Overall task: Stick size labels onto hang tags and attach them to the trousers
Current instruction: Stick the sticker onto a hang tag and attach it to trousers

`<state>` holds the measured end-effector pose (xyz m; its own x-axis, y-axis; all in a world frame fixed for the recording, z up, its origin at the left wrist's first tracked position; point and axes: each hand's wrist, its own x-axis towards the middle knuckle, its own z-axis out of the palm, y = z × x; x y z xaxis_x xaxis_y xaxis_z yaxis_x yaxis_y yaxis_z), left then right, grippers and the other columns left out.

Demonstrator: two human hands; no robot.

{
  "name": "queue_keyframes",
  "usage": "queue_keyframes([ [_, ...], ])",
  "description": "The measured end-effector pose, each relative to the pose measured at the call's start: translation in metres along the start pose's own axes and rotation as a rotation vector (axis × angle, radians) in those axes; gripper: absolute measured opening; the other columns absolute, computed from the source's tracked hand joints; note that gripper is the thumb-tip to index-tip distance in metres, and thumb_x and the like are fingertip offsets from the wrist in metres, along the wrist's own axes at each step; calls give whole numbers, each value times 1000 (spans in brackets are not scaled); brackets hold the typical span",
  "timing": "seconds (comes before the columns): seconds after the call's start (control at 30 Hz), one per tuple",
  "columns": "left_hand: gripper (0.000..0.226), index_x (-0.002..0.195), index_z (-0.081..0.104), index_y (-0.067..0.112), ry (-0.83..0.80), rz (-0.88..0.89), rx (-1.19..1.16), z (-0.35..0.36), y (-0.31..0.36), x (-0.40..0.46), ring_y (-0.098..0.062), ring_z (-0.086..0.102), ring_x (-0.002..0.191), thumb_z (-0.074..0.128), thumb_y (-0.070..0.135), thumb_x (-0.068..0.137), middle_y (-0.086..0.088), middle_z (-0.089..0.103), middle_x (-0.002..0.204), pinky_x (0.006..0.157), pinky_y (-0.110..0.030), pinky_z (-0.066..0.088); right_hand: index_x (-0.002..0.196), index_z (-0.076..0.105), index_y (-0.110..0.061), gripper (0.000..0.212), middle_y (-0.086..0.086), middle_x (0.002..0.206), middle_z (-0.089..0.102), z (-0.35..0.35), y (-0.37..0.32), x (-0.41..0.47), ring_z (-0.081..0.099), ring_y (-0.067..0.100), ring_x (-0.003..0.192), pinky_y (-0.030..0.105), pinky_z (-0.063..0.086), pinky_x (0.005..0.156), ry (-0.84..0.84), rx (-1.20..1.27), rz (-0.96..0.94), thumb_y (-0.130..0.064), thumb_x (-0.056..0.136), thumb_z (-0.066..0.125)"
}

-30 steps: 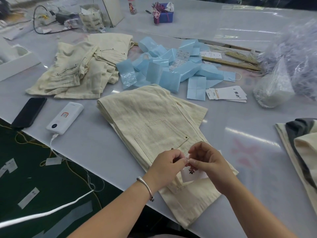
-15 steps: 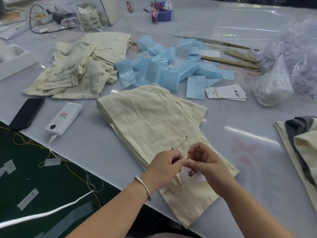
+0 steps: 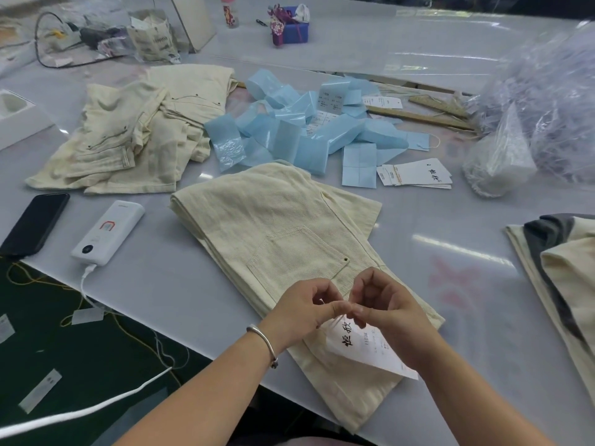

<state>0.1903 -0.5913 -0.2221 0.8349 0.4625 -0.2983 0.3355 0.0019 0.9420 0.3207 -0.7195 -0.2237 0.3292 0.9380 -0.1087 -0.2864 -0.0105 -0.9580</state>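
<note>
Left hand (image 3: 304,312) and right hand (image 3: 388,312) meet fingertip to fingertip above the folded trousers (image 3: 273,233), fingers curled, both pinching the string of the hang tag (image 3: 367,349) lying below them.

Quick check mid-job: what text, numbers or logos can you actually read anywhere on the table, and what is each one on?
"1103": small print on the hang tag under the hands; the large brush characters beside it are blurred.
Stack of hang tags: similar black characters, unreadable.
Power bank: red arch logo, no readable words.
Printed labels among the blue backing sheets: too small.
</note>
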Motion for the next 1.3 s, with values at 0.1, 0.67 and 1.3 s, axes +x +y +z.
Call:
queue_keyframes([
  [0.1,22,74,65,21,-35,17,172,-5,-4,8,5,47,54,82,34,74,19,60,61,56,-11,41,89,56,-11,21,7,70,60,-2,-6,-2,56,19,64,28,47,58,10,-261,72,1,80,71],
  [0.67,124,145,29,8,620,-401,872,-265,-12,101,-33,30,141,69,82,54,-13,35,151,115,-59,17,125,35,-15,116,6,123,48,23,4,79,44,27,118,46,33,94,551,-1439,787,-91,42,62],
  [1.3,23,77,79,11,-285,152,-379,-217,160,62,-18,70,58,58,13,68,-6,73,72,51,-26,57,91,64,-27,38,-8,80,67,54,-133,-43,61,19,82,32,43,68,1164,-1172,253,-53,65,76],
])
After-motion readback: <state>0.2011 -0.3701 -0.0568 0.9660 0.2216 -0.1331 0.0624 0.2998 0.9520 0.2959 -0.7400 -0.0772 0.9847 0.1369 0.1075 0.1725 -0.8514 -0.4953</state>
